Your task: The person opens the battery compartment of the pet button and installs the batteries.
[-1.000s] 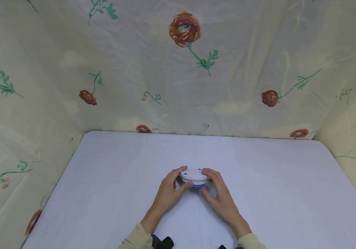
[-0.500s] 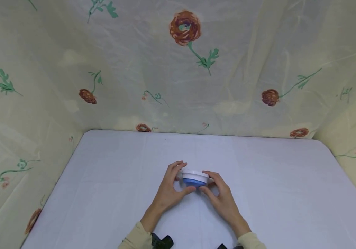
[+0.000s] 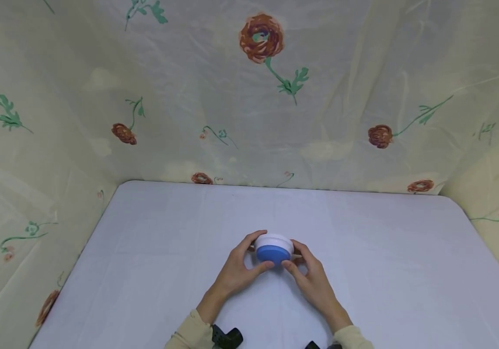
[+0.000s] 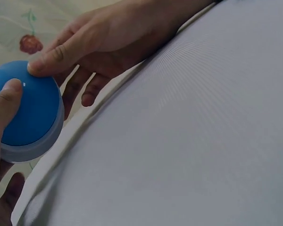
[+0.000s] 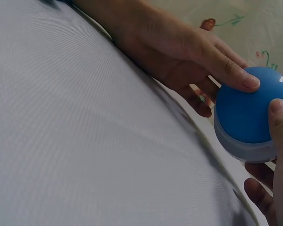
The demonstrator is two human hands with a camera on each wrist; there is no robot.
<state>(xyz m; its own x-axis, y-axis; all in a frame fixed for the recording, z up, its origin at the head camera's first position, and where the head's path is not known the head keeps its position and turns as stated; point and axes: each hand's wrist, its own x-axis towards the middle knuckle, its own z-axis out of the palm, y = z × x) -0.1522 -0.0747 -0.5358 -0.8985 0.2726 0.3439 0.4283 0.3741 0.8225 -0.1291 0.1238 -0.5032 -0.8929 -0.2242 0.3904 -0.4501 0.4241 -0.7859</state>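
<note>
Both hands hold a round push button (image 3: pixel 273 254) with a smooth blue dome and a white base. It is tilted so the dome faces the person. My left hand (image 3: pixel 237 272) grips its left side, thumb near the dome's lower edge and fingers around the white rim. From the right, my right hand (image 3: pixel 312 276) grips it likewise, its thumb close to the left one. Both thumbs press on the blue dome (image 4: pixel 37 113) in the left wrist view. The right wrist view shows the white base (image 5: pixel 243 148) below the dome, with fingers curled behind it.
A white-covered table (image 3: pixel 166 232) with rounded far corners lies under the hands. Pale fabric (image 3: pixel 179 87) printed with flowers hangs behind and at both sides. Dark wrist devices (image 3: pixel 227 338) sit near the sleeves at the front.
The push button has been turned over: its white underside with dark spots faced up earlier, and now the blue dome faces the person. Fingers and thumbs have shifted slightly around it.
</note>
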